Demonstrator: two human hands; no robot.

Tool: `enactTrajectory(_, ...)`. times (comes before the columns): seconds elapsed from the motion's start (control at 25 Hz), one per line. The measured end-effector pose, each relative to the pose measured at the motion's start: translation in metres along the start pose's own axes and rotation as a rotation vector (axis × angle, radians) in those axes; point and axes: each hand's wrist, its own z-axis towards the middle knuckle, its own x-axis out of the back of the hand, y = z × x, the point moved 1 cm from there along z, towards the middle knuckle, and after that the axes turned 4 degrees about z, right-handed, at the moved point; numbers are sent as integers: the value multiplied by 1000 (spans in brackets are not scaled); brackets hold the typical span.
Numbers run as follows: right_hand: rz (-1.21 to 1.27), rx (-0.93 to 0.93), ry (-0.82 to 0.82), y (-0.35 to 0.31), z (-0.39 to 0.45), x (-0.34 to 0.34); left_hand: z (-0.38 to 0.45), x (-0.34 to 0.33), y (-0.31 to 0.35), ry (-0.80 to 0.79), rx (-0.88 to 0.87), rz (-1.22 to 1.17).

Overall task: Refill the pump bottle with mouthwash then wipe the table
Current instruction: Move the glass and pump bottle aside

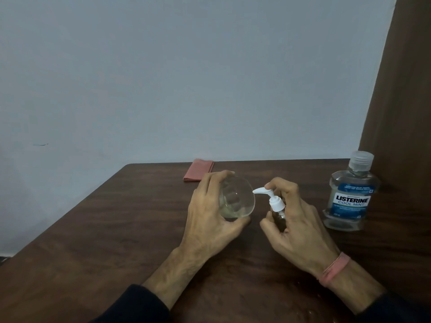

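Note:
My left hand (211, 220) grips a clear glass (240, 199) tilted toward the right, with a little clear liquid at its bottom. My right hand (292, 220) holds a small pump bottle (278, 214) upright, index finger on its white pump head (335, 191), whose nozzle points at the glass rim. A Listerine Cool Mint mouthwash bottle (351, 197) with a clear cap stands capped at the right. A folded pink cloth (198, 170) lies at the table's far edge.
The dark wooden table (105, 241) meets a pale wall at the back. A brown curtain or panel (401, 89) rises behind the mouthwash bottle at the right. A pink band circles my right wrist.

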Motion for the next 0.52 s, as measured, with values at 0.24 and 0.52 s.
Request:
enactTrajectory(0.24, -12, 11, 15, -1, 3, 2, 4, -4, 1, 15, -14, 53)
enactTrajectory(0.52, -48, -11, 8, 2, 6, -2, 3, -5, 3, 29, -10, 62)
